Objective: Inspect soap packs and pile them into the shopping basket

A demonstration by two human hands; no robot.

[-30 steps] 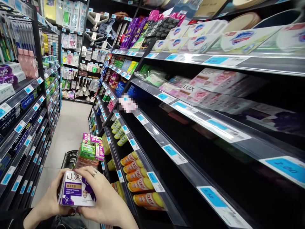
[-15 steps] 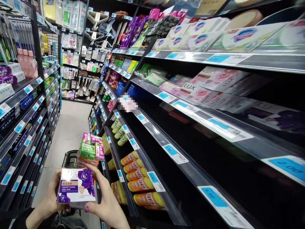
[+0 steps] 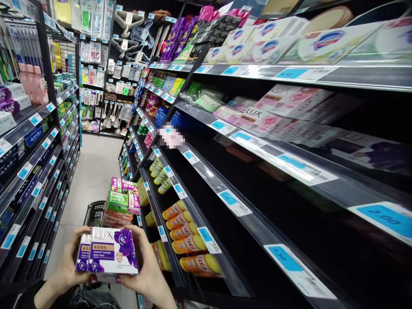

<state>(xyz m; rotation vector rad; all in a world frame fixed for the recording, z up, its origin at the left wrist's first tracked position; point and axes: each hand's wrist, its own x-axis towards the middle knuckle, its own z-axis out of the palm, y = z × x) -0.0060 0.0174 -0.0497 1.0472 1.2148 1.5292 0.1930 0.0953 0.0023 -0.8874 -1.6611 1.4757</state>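
A white and purple LUX soap box [image 3: 109, 253] with a purple flower print is held up at the lower left, its front facing me. My left hand [image 3: 69, 262] grips its left side and my right hand [image 3: 148, 266] wraps its right side, fingers closed round the edges. More LUX boxes [image 3: 267, 118] with pink roses lie on the shelf to the right, and purple ones [image 3: 376, 154] lie farther right on that shelf.
A black shopping basket [image 3: 95, 212] stacked with green and pink packs [image 3: 122, 199] stands on the aisle floor just beyond my hands. Orange and yellow tubes [image 3: 186, 240] fill the low right shelf. Shelving lines both sides of the narrow tiled aisle [image 3: 93, 171].
The soap box has been turned so its front faces me and raised slightly. My right hand slid off the front to its right edge.
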